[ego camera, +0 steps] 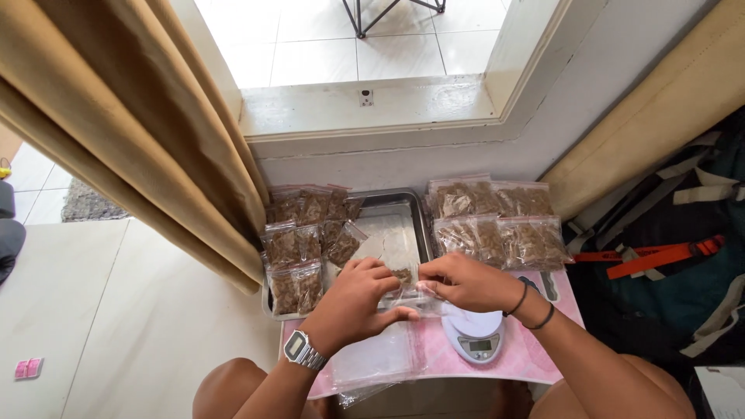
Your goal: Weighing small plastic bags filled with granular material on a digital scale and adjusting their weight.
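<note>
Pinching clear plastic bag (405, 293) from both sides: left hand (353, 302) w/ fingers curled on its left edge, right hand (464, 281) gripping right edge. Held just above pink mat (434, 353), near front edge of metal tray (400, 208). Some brown stuff visible inside bag. Small white kitchen scale (475, 335) just below right hand, on mat. Empty clear bags (371, 361) lying on mat under left wrist; metal watch (303, 351) on that wrist. Filled brown packets (299, 248) stacked along tray's left side; more packets (497, 221) to right of tray, by wall. Tan curtain (140, 132) hanging at left.
</note>
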